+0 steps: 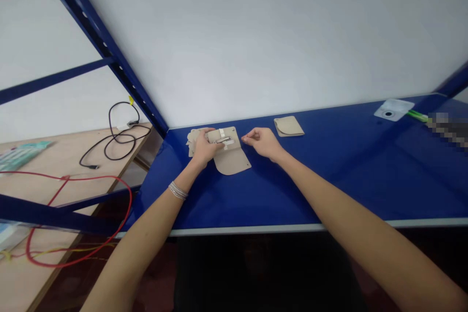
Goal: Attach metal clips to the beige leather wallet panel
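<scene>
A beige flap pouch [232, 160] lies unfolded on the blue table, its rounded flap toward me. My left hand [205, 148] grips its left side, thumb on top. Near that thumb a slim silvery metal tool [222, 140] rests across the pouch, beside white patches or straps; its exact kind is too small to tell. More beige pieces [191, 142] lie partly hidden behind my left hand. Just right of the pouch, apart from it, my right hand [263, 142] is closed in a pinch. Whatever sits between those fingertips is too small to make out.
A folded beige pouch [288, 126] lies behind my right hand. Farther right are a white piece with a dark round spot [393, 109] and a green item [417, 116]. Left of the blue frame [109, 48], a wooden table [120, 153] carries a black cable [109, 144] and red cord [129, 200].
</scene>
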The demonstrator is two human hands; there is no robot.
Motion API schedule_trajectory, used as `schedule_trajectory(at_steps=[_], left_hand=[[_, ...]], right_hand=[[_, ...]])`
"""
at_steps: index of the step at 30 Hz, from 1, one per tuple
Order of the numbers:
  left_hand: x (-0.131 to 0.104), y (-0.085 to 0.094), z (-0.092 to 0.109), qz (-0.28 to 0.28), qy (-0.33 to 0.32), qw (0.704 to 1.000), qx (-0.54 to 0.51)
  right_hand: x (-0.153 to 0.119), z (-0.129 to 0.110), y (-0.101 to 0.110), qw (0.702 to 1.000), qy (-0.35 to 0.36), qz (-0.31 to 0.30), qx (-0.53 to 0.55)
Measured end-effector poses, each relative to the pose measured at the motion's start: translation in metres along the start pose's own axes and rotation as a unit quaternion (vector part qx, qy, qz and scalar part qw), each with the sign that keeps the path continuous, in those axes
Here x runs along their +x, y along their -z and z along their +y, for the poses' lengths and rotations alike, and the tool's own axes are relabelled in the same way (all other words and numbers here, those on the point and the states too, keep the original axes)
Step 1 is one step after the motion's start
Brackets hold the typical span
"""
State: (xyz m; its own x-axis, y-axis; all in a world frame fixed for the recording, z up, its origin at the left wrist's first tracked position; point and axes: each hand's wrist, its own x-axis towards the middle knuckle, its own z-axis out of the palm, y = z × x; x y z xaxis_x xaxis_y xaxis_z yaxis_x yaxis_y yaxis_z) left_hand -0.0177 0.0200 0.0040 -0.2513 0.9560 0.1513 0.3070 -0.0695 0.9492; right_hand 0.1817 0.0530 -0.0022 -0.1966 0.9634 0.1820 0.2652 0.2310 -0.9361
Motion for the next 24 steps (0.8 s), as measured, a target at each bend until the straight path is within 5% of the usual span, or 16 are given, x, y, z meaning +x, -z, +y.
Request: schedule_trajectory(at_steps=[5,12,24], left_hand=[[0.0,0.0,-0.001,0.003,-0.004,1.0,0.002],[-0.002,-0.002,-0.001,-0.023,-0.009,0.998,-0.056],[-0.003,-0.002,0.001,-0.065,-0.005,0.993,-0.098]], right_hand=[[-0.001,0.0,0.008,0.984,0.01,0.004,-0.18],[-0.011,-0.014,0.005,0.974,0.103,-0.101,-0.173],[-0.008,-0.01,0.004,0.95,0.143,-0.089,-0.262]])
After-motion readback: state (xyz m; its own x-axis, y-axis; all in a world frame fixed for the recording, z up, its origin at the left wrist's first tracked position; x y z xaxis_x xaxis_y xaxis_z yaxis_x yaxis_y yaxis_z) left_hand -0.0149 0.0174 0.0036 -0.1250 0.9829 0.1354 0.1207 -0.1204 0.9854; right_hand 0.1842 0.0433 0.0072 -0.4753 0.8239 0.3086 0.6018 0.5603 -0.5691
